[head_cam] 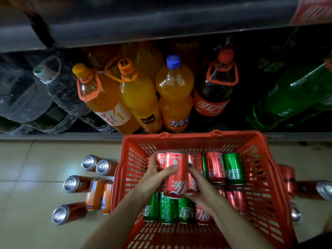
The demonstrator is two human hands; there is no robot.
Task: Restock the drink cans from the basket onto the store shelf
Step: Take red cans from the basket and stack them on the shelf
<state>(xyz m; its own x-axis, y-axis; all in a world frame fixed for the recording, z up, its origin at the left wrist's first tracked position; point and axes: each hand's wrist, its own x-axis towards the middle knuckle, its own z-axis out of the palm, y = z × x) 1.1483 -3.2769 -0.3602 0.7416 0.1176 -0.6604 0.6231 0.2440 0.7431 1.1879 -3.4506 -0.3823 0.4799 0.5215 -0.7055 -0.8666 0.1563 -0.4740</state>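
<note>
Both hands, left hand [156, 174] and right hand [201, 186], curl their fingers [173, 168] round a bundle of red cans [177, 174] above the orange basket [269, 186].

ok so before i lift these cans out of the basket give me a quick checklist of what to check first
1. Left hand wrapped round the cluster of red cans: ok, thumb lies across the front can.
2. Right hand backing the cluster from the other side: ok.
3. Grip on every can in the cluster: cannot tell, the rear cans are hidden.
4. Lift path clear of the red basket rim and handles: ok, the handles lie folded at the far rim.
5. Free slot on the shelf for cans: cannot tell, the front row is big bottles.
6. Floor around the basket: not ok, loose cans lie on both sides.
</note>
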